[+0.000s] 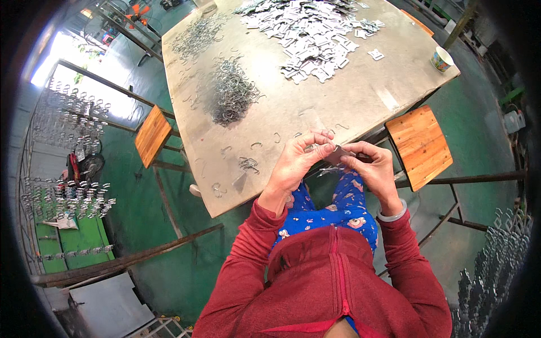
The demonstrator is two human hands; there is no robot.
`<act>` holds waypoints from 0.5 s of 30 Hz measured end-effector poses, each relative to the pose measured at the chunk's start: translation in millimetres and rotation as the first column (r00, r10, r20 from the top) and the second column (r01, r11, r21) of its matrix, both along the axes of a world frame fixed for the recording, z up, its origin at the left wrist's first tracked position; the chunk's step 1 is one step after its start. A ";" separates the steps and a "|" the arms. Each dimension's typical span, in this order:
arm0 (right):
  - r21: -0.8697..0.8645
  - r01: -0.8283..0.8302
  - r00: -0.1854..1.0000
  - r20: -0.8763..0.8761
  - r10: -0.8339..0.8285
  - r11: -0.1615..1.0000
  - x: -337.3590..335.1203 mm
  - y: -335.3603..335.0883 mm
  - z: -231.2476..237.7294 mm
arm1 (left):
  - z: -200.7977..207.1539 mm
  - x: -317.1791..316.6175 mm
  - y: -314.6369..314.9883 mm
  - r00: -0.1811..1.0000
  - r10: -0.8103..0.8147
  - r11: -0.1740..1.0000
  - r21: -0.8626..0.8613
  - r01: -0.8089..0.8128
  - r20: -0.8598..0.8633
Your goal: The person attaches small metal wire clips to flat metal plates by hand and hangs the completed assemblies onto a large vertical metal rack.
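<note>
Your left hand (pixel 294 160) and right hand (pixel 374 167) both pinched a small flat grey metal plate (pixel 338 154) just off the near edge of the worn grey metal table (pixel 360 101); possibly a wire hook too. A slack pinch could have dropped it into your lap.

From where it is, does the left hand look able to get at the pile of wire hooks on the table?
Probably yes: the left hand pinches a small metal piece with the right hand, but only bare tabletop lies between it and the hook pile.
</note>
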State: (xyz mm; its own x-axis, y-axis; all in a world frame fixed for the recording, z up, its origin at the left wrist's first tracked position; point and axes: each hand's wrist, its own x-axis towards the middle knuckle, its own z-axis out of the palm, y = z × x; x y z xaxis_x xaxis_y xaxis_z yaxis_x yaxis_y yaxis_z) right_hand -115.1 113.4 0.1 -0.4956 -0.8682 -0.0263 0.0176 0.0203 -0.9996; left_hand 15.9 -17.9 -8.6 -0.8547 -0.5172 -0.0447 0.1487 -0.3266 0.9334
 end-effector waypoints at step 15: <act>0.081 -0.026 0.999 -0.036 0.029 0.996 -55.4 -21.6 2.1 | -0.4 -12.0 32.0 0.939 0.340 0.877 -0.340 -0.338 -0.057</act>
State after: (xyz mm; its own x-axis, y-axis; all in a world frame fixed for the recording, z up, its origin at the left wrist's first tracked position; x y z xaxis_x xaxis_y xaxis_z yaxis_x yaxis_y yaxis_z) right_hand -170.6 91.8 2.3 -0.4739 -0.8771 -0.0785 -0.0216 0.1006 -0.9947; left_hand 3.9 14.1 -9.0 -0.6244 -0.7594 0.1827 0.1888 0.0803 0.9787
